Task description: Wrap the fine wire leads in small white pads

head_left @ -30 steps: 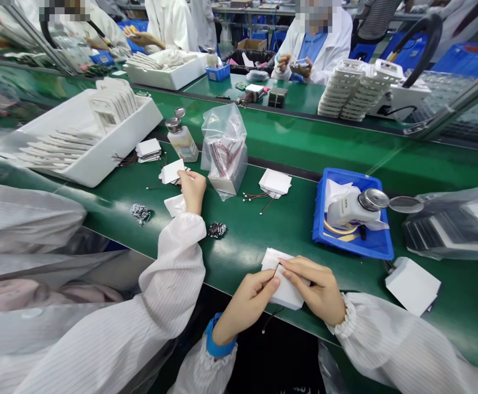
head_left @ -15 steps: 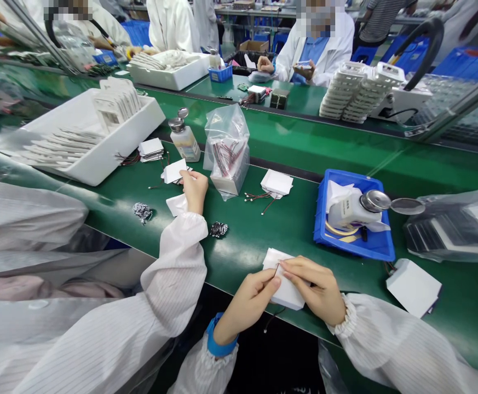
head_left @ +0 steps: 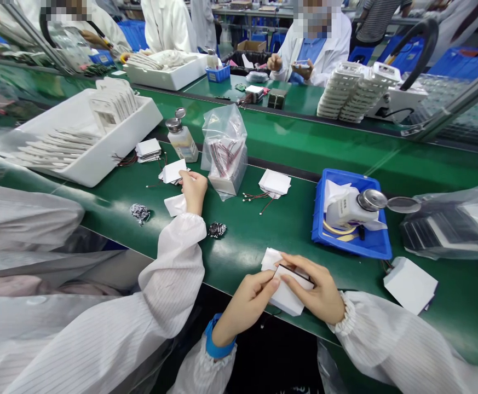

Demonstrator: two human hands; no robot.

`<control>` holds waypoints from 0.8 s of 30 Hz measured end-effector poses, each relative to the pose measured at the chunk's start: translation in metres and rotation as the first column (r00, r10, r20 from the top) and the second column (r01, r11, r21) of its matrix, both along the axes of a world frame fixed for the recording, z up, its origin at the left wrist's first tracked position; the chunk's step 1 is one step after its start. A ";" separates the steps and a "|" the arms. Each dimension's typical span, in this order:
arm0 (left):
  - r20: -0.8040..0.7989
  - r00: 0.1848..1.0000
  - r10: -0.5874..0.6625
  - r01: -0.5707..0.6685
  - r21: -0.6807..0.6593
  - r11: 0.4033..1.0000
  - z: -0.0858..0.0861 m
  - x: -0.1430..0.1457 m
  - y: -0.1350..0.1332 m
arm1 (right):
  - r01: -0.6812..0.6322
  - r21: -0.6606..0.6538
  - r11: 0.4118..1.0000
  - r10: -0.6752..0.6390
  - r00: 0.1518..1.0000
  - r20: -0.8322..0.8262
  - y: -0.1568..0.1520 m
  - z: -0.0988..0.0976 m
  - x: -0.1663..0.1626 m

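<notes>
Both my hands hold a small white square pad [head_left: 284, 297] at the near edge of the green bench [head_left: 263, 241]. My left hand [head_left: 250, 301] pinches its near left corner with thumb and fingers closed. My right hand [head_left: 316, 287] grips its right side, tilting it so a dark edge shows on top. A thin dark wire hangs below the pad. Another white piece [head_left: 270, 258] lies just behind it on the bench.
A co-worker's sleeve and hand [head_left: 193, 189] reach onto the bench at left, touching white pads [head_left: 173, 171]. Nearby stand a plastic bag of wires [head_left: 224, 150], a dispenser bottle [head_left: 181, 138], a white tray [head_left: 86, 137], a blue tray [head_left: 351, 219] and a white block [head_left: 410, 284].
The pad in my hands has tilted up, its far edge lifted so a dark edge now shows. The co-worker's hand has hardly moved.
</notes>
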State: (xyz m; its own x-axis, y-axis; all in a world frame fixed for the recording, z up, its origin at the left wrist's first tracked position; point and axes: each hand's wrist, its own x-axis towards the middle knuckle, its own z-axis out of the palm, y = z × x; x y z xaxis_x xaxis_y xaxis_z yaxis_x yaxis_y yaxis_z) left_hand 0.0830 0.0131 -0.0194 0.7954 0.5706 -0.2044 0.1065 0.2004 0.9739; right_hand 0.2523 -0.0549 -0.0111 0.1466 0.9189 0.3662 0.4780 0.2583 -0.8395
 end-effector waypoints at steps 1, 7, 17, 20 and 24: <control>-0.016 1.000 -0.003 0.003 0.045 0.999 0.000 0.000 0.000 | -0.016 -0.039 0.999 0.015 1.000 -0.020 0.000 0.001 0.001; -0.053 0.998 -0.019 0.024 0.092 0.995 -0.001 -0.001 0.001 | -0.095 -0.014 0.995 0.095 0.995 -0.011 -0.001 0.001 0.001; -0.028 0.999 -0.018 0.020 0.060 0.998 -0.001 0.002 0.000 | -0.047 0.072 0.996 0.040 0.994 0.099 -0.002 -0.007 0.000; -0.009 1.000 -0.007 0.007 0.063 0.998 -0.003 0.002 -0.001 | -0.037 0.106 0.994 0.019 0.985 0.170 -0.002 -0.008 0.001; 0.003 1.000 0.016 -0.016 0.031 0.999 -0.007 0.003 -0.001 | -0.060 0.168 0.984 0.022 0.976 0.215 -0.001 -0.008 0.002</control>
